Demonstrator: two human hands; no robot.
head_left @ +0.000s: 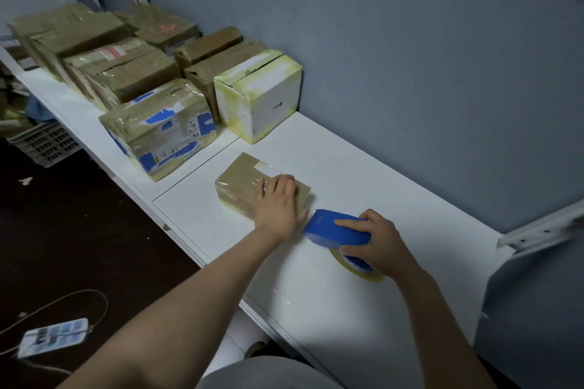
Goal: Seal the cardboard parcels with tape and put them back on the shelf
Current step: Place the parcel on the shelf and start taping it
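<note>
While the white bench (395, 186) runs along a blue-grey wall, a cluster of taped parcels (126, 73) fills its far left end, packed side by side. Nearest of these stand a brown one with blue patches (158, 129) and a white box (259, 95) edged in yellowish tape. Apart from that group, nearer the person, a small flat parcel (240, 186) lies on the bench, wrapped in glossy clear tape with a pale label at its far corner. The left hand (278, 208) rests flat on the right half of this small parcel, fingers straight and spread, pressing down on its top. Just right of that hand, the right hand (376, 240) grips a blue tape dispenser (335, 227), fingers curled over its top and thumb below; the dispenser's front edge points at the small parcel's near right corner and sits very close to the left hand. A yellowish tape roll (357, 268) shows beneath the right hand. Down on the dark floor at the left lies a phone (53, 336) with a cable.
</note>
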